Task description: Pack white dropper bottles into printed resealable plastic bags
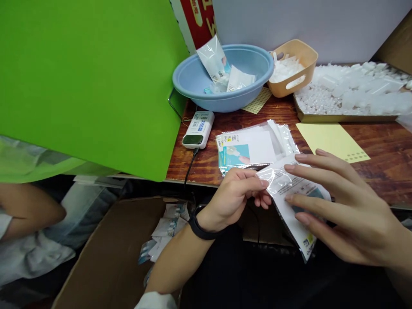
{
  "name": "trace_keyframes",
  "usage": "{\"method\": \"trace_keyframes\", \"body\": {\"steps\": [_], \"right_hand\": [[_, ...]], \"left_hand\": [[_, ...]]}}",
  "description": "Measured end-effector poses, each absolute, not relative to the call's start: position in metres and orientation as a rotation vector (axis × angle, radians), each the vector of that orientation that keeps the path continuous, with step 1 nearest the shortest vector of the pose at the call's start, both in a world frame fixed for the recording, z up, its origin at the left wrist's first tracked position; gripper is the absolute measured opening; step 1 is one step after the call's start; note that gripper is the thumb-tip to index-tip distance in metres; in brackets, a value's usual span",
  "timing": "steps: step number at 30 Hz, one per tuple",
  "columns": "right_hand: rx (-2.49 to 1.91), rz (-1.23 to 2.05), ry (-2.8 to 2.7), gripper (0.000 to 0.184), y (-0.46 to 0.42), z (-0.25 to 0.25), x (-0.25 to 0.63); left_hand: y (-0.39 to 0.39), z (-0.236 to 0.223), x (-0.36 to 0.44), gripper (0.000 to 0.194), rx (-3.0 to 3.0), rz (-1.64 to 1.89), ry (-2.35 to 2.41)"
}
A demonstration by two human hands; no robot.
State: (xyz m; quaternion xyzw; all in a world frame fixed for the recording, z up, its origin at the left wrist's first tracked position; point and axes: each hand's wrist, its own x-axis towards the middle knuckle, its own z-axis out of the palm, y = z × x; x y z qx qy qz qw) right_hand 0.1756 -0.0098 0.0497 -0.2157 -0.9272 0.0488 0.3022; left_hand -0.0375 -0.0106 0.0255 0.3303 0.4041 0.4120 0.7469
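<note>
My left hand (240, 193), with a black band on its wrist, pinches one corner of a clear plastic packet (280, 182) that holds a white printed card. The packet is tilted over the table's front edge. My right hand (341, 206) lies over the packet's right part with its fingers spread, the fingertips at its surface. Just behind them a stack of similar packets (257, 146), with white and teal cards inside, rests on the table.
A blue basin (222, 101) with packets, a tan basket (292, 86) of white pieces and a tray (347, 117) of small white parts stand behind. A white power bank (198, 128), yellow sticker sheet (331, 139), green board (90, 77) and cardboard box (112, 249) are near. Another person's arm (28, 210) shows left.
</note>
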Motion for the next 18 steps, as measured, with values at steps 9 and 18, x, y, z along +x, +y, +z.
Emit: {"method": "trace_keyframes", "body": {"steps": [9, 18], "right_hand": [[-0.659, -0.038, -2.414, 0.030, -0.010, 0.038, 0.164], [-0.696, -0.026, -2.344, 0.016, -0.004, 0.047, 0.156]], "left_hand": [[-0.010, 0.026, -0.031, 0.017, 0.717, 0.964, 0.847], [-0.008, 0.025, -0.015, 0.017, 0.697, 0.941, 0.856]]}}
